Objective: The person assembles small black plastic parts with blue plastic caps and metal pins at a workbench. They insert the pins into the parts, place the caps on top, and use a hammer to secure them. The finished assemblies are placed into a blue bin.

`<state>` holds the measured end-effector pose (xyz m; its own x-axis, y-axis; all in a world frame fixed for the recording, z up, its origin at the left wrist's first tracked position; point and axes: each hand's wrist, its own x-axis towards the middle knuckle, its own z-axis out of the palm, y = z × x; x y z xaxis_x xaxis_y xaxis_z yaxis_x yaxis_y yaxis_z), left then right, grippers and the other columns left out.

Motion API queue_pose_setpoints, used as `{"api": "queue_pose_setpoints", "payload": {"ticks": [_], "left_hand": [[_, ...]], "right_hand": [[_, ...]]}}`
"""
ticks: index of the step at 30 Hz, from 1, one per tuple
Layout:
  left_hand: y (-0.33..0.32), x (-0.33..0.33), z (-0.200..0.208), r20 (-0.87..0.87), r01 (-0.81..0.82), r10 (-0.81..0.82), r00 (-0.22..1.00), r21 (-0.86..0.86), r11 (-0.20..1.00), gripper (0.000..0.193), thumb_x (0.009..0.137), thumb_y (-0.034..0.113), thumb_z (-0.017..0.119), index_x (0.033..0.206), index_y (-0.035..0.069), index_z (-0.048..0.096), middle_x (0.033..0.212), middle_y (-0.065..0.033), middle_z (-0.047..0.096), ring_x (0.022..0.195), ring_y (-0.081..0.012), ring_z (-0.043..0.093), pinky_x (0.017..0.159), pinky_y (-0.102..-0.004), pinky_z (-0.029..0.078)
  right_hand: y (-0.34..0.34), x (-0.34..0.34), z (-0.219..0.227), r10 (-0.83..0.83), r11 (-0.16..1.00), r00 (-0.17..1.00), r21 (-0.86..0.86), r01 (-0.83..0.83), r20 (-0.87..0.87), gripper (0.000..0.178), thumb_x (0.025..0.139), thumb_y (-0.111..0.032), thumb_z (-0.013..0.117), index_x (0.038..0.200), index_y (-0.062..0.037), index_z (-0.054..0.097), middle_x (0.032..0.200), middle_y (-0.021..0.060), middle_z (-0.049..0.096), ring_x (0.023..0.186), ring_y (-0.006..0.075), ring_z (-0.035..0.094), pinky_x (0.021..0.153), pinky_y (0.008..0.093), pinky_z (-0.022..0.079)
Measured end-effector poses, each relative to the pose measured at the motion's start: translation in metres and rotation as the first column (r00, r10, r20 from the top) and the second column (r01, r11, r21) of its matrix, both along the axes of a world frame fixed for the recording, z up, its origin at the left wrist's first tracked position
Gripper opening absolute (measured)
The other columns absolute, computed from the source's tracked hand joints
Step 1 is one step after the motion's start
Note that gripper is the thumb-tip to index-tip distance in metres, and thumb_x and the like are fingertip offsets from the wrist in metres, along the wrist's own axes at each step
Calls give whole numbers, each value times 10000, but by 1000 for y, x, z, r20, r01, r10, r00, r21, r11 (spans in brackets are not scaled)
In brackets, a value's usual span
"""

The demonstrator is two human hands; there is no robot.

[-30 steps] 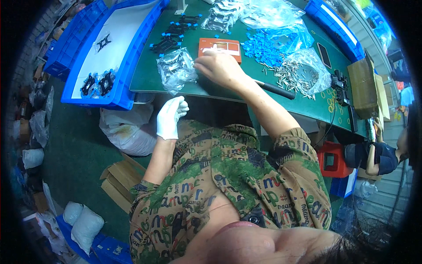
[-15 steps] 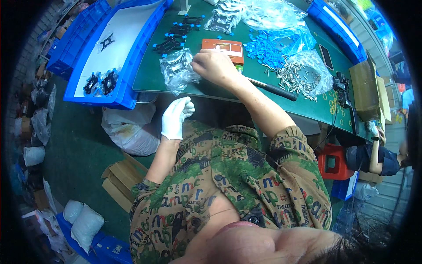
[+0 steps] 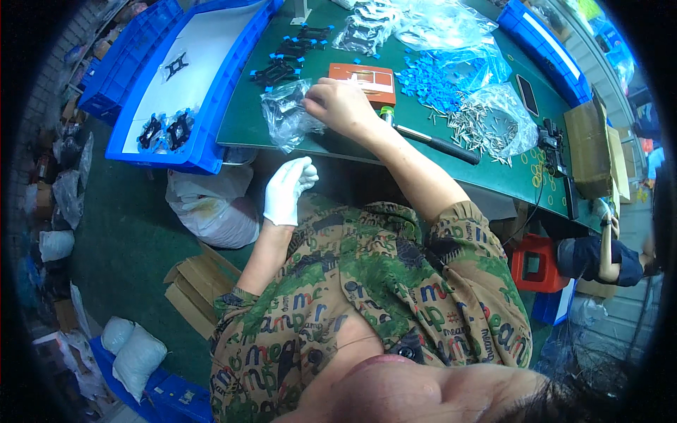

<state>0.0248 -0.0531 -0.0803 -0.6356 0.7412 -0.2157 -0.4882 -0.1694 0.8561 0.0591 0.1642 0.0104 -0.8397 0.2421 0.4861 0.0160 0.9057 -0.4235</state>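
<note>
While the bare right hand (image 3: pixel 340 106) reaches over the near edge of the green tabletop (image 3: pixel 240 113), its bent fingers meet the right side of a crinkled clear plastic bag with dark parts showing through it (image 3: pixel 285 116); whether they pinch the film or merely rest against it, I cannot tell. That bag lies flat close to the table's front edge, left of an orange-red cardboard box with a pale label (image 3: pixel 363 79), which the same hand partly covers. In a white glove, the left hand (image 3: pixel 288 189) hangs apart from the table, just in front of its edge, fingers loosely curled; its palm is hidden, so I cannot tell whether it grasps anything. Beyond the bag sit black X-shaped brackets with blue tips (image 3: pixel 276 72). Right of the right wrist lies a hammer-like tool with a black handle (image 3: pixel 451 150), and past it spread small bright-blue plastic pieces (image 3: pixel 431 83) beside a heap of silver screws (image 3: pixel 476 132). To the left, a blue plastic crate with a white lining (image 3: pixel 169 163) carries more brackets.
</note>
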Motion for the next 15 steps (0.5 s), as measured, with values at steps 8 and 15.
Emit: {"api": "queue_pose_setpoints", "payload": {"ticks": [8, 15], "left_hand": [[23, 4, 20, 400, -7, -127, 908, 317, 948, 483, 1083, 393, 414, 1369, 19, 522, 1342, -171, 588, 1215, -277, 594, 1019, -418, 489], [22, 0, -5, 191, -48, 8, 982, 205, 977, 210, 1016, 114, 553, 1188, 26, 634, 1112, -78, 670, 985, -170, 643, 872, -318, 520]], "right_hand": [[-38, 58, 1, 126, 962, 992, -241, -127, -22, 195, 888, -232, 683, 916, -41, 715, 872, 145, 653, 832, 342, 669, 736, 411, 536], [-56, 102, 16, 242, 952, 968, -178, -249, -65, 214, 892, -244, 711, 994, -56, 704, 866, 111, 649, 785, 307, 670, 677, 390, 545]]}}
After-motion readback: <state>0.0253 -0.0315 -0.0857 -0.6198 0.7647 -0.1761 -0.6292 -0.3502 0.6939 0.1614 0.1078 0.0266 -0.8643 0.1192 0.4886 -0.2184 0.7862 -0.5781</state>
